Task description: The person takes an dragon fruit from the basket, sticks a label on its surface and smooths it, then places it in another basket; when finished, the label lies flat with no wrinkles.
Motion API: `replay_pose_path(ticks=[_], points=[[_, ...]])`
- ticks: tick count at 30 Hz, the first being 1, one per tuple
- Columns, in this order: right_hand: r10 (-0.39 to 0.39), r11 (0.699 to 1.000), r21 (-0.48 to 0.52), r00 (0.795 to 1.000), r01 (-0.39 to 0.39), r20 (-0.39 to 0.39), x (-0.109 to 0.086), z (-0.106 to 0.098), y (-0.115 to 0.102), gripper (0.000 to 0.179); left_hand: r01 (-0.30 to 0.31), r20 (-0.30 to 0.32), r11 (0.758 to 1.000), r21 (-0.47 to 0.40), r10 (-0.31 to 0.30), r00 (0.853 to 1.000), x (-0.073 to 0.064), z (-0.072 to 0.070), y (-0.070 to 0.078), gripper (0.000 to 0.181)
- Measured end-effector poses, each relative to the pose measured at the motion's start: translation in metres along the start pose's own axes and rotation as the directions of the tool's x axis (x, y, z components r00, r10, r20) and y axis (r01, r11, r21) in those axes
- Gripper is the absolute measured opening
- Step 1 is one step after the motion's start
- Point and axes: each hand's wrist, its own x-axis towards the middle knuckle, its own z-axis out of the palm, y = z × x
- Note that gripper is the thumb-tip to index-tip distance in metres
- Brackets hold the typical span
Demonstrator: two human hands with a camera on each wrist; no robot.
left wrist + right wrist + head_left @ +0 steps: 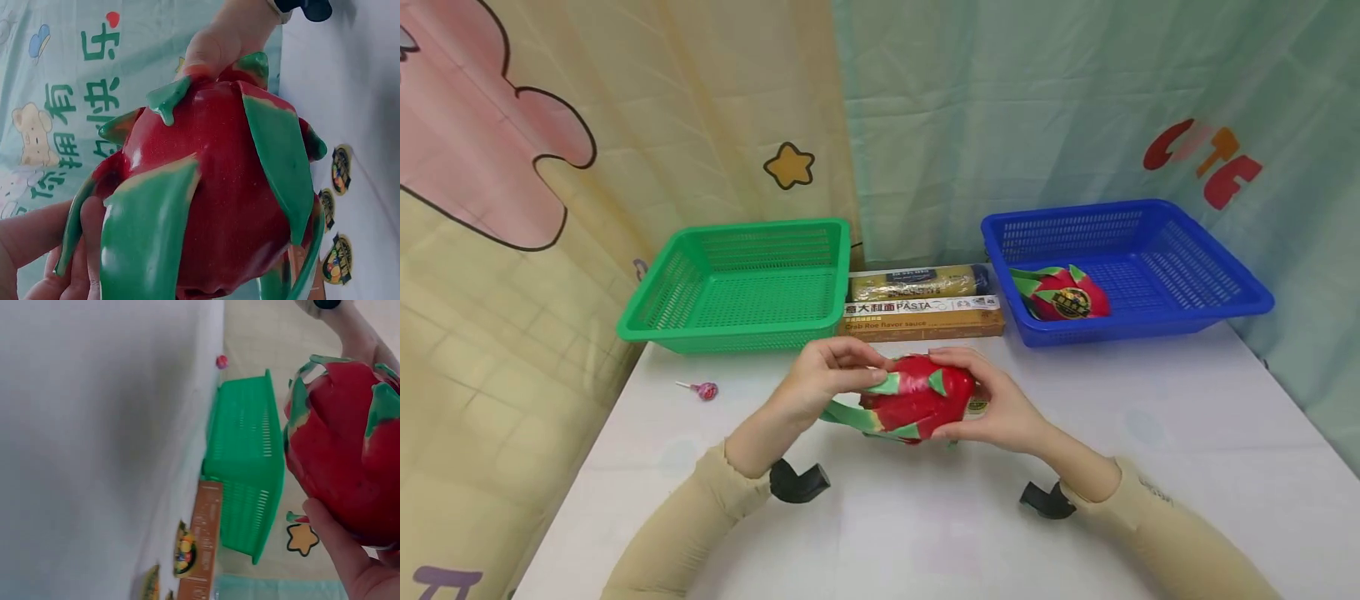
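Hands (917,392) grip dragon fruit (917,404) — white table (1150,467).

The dragon fruit (916,402) is red with green leafy tips. It lies sideways, maybe just above the table, at 6 o'clock from the boxes.

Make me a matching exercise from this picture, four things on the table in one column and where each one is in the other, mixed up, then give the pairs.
Things:
1. dragon fruit with sticker
2. lollipop
3. pasta box
4. plain dragon fruit

Places:
A. between the two baskets
B. held in both hands
C. in the blue basket
D. alone on the table's left side

Pairs: 1-C, 2-D, 3-A, 4-B
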Motion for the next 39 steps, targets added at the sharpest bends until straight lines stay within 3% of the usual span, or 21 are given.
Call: replay_pose_path(ticks=[5, 8, 9, 11, 13, 15, 17, 19, 21, 23, 25, 28, 31, 36, 39], points=[[-0.080, 0.997, -0.010, 0.997, 0.080, 0.009, -0.022, 0.005, 0.017, 0.078, -0.053, 0.072, 0.996, 0.075, 0.048, 0.996, -0.012, 0.010, -0.020, 0.019], [-0.114, 0.993, -0.006, 0.993, 0.115, 0.039, -0.028, 0.008, 0.024, 0.080, -0.175, 0.126, 0.968, 0.178, 0.154, 0.980, -0.018, 0.011, -0.030, 0.019], [-0.128, 0.992, -0.004, 0.991, 0.129, 0.046, -0.029, 0.009, 0.026, 0.080, -0.237, 0.137, 0.942, 0.237, 0.209, 0.968, -0.020, 0.011, -0.034, 0.019], [-0.150, 0.989, 0.007, 0.987, 0.150, 0.055, -0.030, 0.011, 0.025, 0.077, -0.338, 0.136, 0.867, 0.365, 0.309, 0.941, -0.023, 0.009, -0.040, 0.024], [-0.159, 0.987, 0.017, 0.986, 0.158, 0.056, -0.030, 0.012, 0.020, 0.074, -0.357, 0.104, 0.790, 0.497, 0.355, 0.929, -0.026, 0.008, -0.047, 0.035], [-0.168, 0.986, 0.021, 0.984, 0.167, 0.057, -0.030, 0.012, 0.014, 0.071, -0.292, 0.061, 0.749, 0.595, 0.320, 0.945, -0.029, 0.006, -0.054, 0.051], [-0.175, 0.985, 0.011, 0.983, 0.174, 0.065, -0.030, 0.012, 0.009, 0.069, -0.198, 0.048, 0.735, 0.649, 0.220, 0.974, -0.030, 0.005, -0.061, 0.068], [-0.189, 0.982, -0.013, 0.979, 0.190, 0.080, -0.031, 0.011, 0.009, 0.068, -0.132, 0.062, 0.714, 0.688, 0.123, 0.990, -0.031, 0.006, -0.068, 0.081], [-0.220, 0.973, -0.043, 0.970, 0.226, 0.104, -0.032, 0.012, 0.017, 0.067, -0.111, 0.091, 0.695, 0.710, 0.067, 0.994, -0.031, 0.009, -0.073, 0.088], [-0.216, 0.972, -0.061, 0.966, 0.227, 0.143, -0.033, 0.011, 0.028, 0.065, -0.132, 0.111, 0.678, 0.723, 0.074, 0.991, -0.031, 0.014, -0.077, 0.088], [-0.182, 0.976, -0.082, 0.967, 0.199, 0.180, -0.035, 0.010, 0.037, 0.067, -0.167, 0.119, 0.668, 0.725, 0.117, 0.986, -0.032, 0.018, -0.079, 0.085], [-0.076, 0.992, -0.078, 0.968, 0.098, 0.241, -0.036, 0.005, 0.041, 0.079, -0.232, 0.142, 0.650, 0.724, 0.189, 0.972, -0.034, 0.024, -0.081, 0.080], [0.003, 0.999, -0.032, 0.957, 0.006, 0.290, -0.035, 0.001, 0.040, 0.093, -0.283, 0.192, 0.643, 0.711, 0.210, 0.959, -0.035, 0.025, -0.080, 0.082], [0.106, 0.988, 0.071, 0.935, -0.138, 0.340, -0.033, -0.001, 0.041, 0.081, -0.331, 0.282, 0.682, 0.652, 0.187, 0.941, -0.035, 0.020, -0.079, 0.083], [0.142, 0.980, 0.076, 0.921, -0.181, 0.361, -0.032, -0.002, 0.041, 0.077, -0.331, 0.296, 0.711, 0.621, 0.179, 0.938, -0.034, 0.016, -0.078, 0.075]])
